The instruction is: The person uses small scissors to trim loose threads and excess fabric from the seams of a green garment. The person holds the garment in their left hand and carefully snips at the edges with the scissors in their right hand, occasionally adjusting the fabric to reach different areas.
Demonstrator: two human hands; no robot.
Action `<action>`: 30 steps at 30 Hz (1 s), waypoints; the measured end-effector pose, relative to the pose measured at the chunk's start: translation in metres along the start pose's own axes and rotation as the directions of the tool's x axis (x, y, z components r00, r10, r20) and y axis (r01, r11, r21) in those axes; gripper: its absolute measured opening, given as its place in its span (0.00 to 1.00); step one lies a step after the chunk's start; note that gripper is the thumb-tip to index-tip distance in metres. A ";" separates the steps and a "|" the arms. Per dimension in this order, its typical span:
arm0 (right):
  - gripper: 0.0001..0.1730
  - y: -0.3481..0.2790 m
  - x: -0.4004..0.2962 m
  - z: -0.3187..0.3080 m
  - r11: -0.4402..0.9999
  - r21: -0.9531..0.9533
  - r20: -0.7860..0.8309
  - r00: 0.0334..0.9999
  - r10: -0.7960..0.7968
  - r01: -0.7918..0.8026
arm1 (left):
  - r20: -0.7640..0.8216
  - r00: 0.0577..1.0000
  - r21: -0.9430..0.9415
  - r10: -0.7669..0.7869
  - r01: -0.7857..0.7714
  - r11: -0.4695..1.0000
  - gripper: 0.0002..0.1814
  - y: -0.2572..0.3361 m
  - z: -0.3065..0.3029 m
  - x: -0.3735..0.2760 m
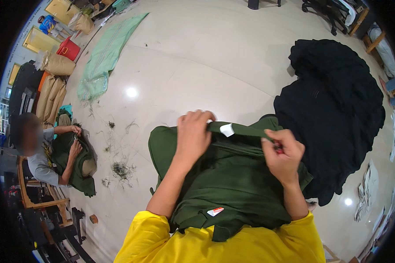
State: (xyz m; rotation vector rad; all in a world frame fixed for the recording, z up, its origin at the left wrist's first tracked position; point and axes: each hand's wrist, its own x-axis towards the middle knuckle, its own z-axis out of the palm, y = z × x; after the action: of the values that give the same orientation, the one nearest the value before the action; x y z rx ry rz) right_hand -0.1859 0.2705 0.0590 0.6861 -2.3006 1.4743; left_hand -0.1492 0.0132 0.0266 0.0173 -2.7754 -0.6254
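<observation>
A dark green cloth garment [230,187] is spread over my lap. My left hand [195,134] grips its far edge, fingers folded over the fabric. On the right, my right hand [283,156] pinches the same edge between thumb and forefinger. A small red object [278,147] shows inside that hand; it is blurred and mostly covered by the fingers. Between my hands, a white tag [226,130] lies against the stretched edge. Closer to my body, a red and white label [215,211] rests on the cloth.
A large heap of black cloth [332,108] lies at the right. At the left, a seated person [46,157] handles another green garment [74,167]. Thread scraps [121,169] and a green woven sack [110,56] lie on the tiled floor. Beyond stands a red bin [68,48].
</observation>
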 end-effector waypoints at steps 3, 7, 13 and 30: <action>0.08 0.010 -0.009 -0.016 0.973 0.162 -0.292 0.934 0.207 -0.165 | -0.174 0.963 0.075 -0.207 0.222 0.972 0.12 -0.052 -0.009 -0.022; 0.05 0.012 -0.001 -0.028 0.964 0.213 -0.369 0.901 0.229 -0.158 | -0.273 0.945 0.145 -0.179 0.225 0.964 0.06 -0.085 -0.034 -0.053; 0.05 0.010 0.002 -0.031 0.947 0.255 -0.300 0.915 0.270 -0.196 | 0.226 0.934 -0.125 -0.278 0.310 0.942 0.09 -0.093 -0.048 -0.084; 0.08 0.064 -0.082 -0.102 0.905 0.082 0.012 0.908 0.419 -0.418 | -0.418 0.817 -0.099 -0.398 0.395 0.914 0.12 -0.119 -0.051 -0.175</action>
State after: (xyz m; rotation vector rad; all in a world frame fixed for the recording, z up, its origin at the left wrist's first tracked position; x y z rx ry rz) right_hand -0.1524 0.4036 0.0109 0.2057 -2.5022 1.7554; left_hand 0.0268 -0.1030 -0.0289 0.6705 -2.3397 -0.6353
